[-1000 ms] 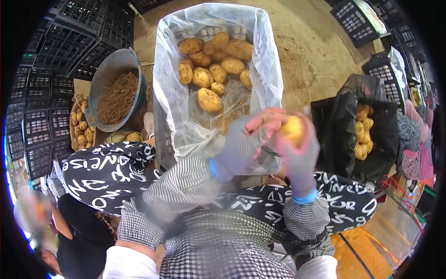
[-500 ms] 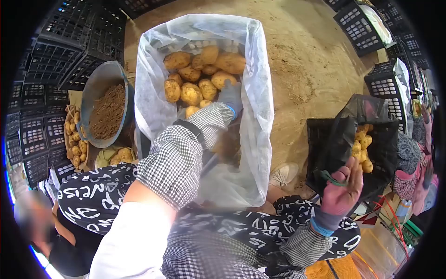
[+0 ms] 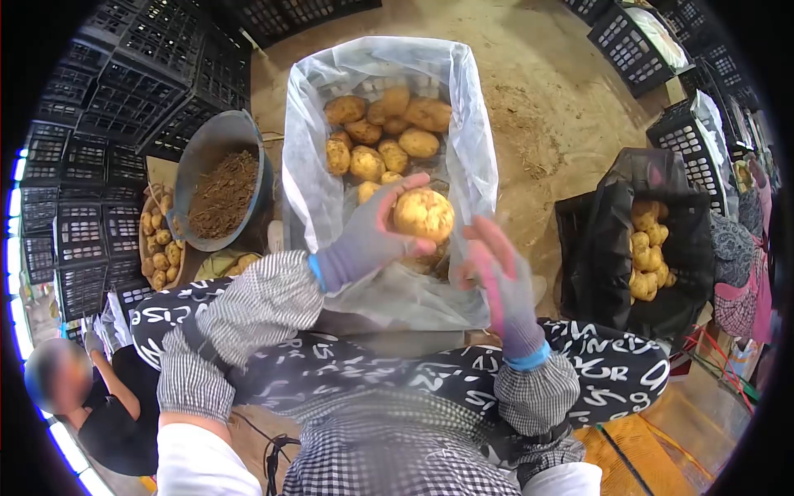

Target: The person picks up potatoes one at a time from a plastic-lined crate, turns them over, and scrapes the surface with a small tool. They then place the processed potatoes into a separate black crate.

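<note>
My left hand (image 3: 364, 240), in a grey glove with bare fingertips, grips a large yellow potato (image 3: 423, 214) over the lined crate. Just right of it is my right hand (image 3: 503, 285), slightly blurred, its fingers apart with nothing seen in them. Below both hands stands a crate with a white translucent liner (image 3: 473, 124). Several soil-marked potatoes (image 3: 366, 163) lie heaped in its far half. The liner's near part is partly hidden by my hands. To the right, a black-lined crate (image 3: 591, 264) holds several smaller, cleaner potatoes (image 3: 647, 260).
On the left are a bucket of soil (image 3: 266, 178), a basket of potatoes (image 3: 161, 248) and stacked black crates (image 3: 149, 74). More crates (image 3: 633, 50) stand at the upper right. Another person (image 3: 116, 405) is at lower left, and a person in pink (image 3: 740, 281) at far right.
My left hand has come up and back out of the lined crate with a potato. My right hand has moved left from beside the black-lined crate to near that potato.
</note>
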`<state>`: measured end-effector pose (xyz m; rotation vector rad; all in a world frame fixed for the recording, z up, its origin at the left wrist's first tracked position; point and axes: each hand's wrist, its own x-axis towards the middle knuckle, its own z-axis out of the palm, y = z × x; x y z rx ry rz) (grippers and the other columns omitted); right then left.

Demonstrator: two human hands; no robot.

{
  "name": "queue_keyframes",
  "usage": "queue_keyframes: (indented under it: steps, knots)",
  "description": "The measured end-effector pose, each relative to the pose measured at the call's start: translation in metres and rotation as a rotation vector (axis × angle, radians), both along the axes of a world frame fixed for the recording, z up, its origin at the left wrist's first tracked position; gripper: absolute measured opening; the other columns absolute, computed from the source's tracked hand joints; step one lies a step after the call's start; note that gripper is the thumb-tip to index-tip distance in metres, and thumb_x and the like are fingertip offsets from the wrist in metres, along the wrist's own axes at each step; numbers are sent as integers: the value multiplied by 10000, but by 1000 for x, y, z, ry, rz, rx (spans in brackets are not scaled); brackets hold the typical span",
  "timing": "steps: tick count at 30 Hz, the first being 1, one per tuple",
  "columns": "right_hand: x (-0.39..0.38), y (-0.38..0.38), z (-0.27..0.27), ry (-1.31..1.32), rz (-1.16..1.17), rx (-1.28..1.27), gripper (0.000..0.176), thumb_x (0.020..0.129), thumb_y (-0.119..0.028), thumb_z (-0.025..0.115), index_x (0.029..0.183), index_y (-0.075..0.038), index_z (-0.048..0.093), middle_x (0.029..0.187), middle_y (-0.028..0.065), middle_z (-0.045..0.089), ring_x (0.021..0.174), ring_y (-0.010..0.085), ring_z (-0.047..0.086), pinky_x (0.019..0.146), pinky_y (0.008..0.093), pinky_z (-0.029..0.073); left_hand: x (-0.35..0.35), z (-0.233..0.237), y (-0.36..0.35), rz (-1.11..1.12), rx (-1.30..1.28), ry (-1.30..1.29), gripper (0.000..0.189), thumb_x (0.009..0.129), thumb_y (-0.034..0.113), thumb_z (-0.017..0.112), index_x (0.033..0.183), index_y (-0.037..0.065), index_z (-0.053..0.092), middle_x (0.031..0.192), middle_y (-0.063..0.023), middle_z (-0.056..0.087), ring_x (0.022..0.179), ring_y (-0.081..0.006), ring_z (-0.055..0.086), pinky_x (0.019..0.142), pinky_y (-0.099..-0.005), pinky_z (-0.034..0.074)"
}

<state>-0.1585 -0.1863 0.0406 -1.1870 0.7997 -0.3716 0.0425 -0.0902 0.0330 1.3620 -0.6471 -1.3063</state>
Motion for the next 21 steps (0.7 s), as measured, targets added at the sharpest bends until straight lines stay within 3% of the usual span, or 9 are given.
queue_keyframes:
  steps: [2,4,6,11,14,21]
  knots:
    - [8,12,0,-59,108,128,591,966,-259,582,1438,48,401,1175,101,628,854,119,617,722,254,528,-11,13,18,-26,-120,82,959,755,152,859,1517,26,292,1380,-109,484,1261,-183,502,1077,-322,416]
    - [13,18,4,-141,212,241,654,945,-257,623,1466,40,363,1179,99,623,891,124,611,752,252,525,-16,7,36,-32,-151,-56,890,793,177,828,1508,20,322,1436,-115,449,1304,-189,468,1105,-338,384]
    - [11,21,13,-199,192,275,712,905,-225,690,1478,28,352,1186,93,617,952,128,613,777,250,519,-25,6,48,37,-214,-69,756,839,140,780,1480,23,396,1422,-126,474,1321,-182,449,1127,-341,352]
    - [7,27,10,-293,153,321,786,824,-158,771,1483,-4,371,1247,87,579,1079,148,586,869,274,507,-27,7,58,86,-152,57,644,919,160,699,1467,1,402,1449,-112,455,1318,-192,455,1114,-317,369]
    - [10,25,11,-125,266,-256,798,749,-111,809,1447,-20,434,1283,80,556,1136,178,566,950,302,478,-41,15,51,120,-164,121,542,957,191,653,1415,-26,460,1388,-115,519,1274,-179,496,1069,-296,422]
    - [19,26,12,21,297,-562,736,697,-130,825,1362,-47,522,1243,135,581,1137,237,587,971,336,467,-32,6,52,141,-76,263,486,966,233,649,1359,-25,525,1297,-98,582,1126,-167,598,996,-318,500]
